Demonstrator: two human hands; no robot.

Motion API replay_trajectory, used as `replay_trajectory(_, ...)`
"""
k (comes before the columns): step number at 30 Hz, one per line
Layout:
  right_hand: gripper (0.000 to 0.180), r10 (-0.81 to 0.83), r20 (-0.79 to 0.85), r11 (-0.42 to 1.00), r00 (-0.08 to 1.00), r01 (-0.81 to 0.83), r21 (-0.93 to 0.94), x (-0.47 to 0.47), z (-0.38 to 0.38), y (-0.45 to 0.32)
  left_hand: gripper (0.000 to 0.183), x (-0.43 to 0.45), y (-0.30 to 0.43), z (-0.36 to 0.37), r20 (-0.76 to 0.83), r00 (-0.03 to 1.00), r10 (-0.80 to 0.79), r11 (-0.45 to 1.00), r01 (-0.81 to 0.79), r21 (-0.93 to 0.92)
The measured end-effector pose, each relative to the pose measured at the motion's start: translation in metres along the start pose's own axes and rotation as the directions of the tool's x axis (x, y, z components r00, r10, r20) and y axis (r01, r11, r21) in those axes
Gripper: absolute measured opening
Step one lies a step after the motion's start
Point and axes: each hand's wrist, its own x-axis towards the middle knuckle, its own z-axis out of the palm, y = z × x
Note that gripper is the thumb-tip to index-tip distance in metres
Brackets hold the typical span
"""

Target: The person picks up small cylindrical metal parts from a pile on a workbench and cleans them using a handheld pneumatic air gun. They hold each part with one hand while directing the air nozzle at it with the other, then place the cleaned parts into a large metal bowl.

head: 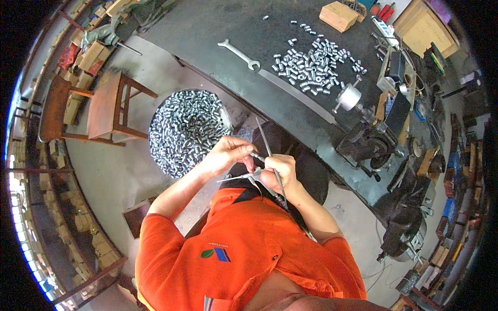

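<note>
My left hand (pixel 233 153) pinches a small metal sleeve (pixel 255 156) in front of my waist. Opposite it, my right hand (pixel 281 171) is closed around a long thin metal tool (pixel 266 137), possibly a file, which slants up past the knuckles. What looks like an air blow gun (pixel 253 176) with a thin nozzle sits under my hands; whether the right hand also grips it is hidden. Beyond my left hand, a round container (pixel 229 123) is heaped with small metal sleeves (pixel 183 128).
The dark workbench (pixel 218 74) bears an open-end wrench (pixel 239 53), a flat metal strip (pixel 295 95), a pile of sleeves (pixel 311 66) and a wooden block (pixel 339 16). A crank-handled machine (pixel 367 144) stands at its edge. A wooden chair (pixel 105 107) and loaded shelves (pixel 74 206) are leftward.
</note>
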Motion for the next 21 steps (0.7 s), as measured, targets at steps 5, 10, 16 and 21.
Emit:
replay_trajectory(5, 0.02, -0.085, 0.081, 0.994, 0.993, 0.089, -0.055, 0.005, 0.0, 0.011, 0.03, 0.004, 0.001, 0.0, -0.072, 0.997, 0.03, 0.995, -0.023, 0.099)
replay_trajectory(10, 0.018, -0.203, 0.102, 0.942, 0.974, 0.223, -0.252, 0.009, 0.006, 0.027, 0.028, 0.004, 0.007, 0.001, -0.172, 0.984, 0.052, 0.985, -0.022, 0.172)
replay_trajectory(16, 0.02, -0.04, 0.058, 0.999, 0.997, 0.041, -0.026, 0.013, 0.011, 0.031, 0.029, 0.009, 0.014, 0.003, -0.168, 0.979, 0.111, 0.933, -0.044, 0.357)
replay_trajectory(21, 0.017, 0.077, 0.08, 0.984, 0.994, -0.088, 0.153, 0.013, 0.018, 0.041, 0.021, 0.013, 0.016, -0.005, -0.13, 0.988, 0.082, 0.945, -0.036, 0.325)
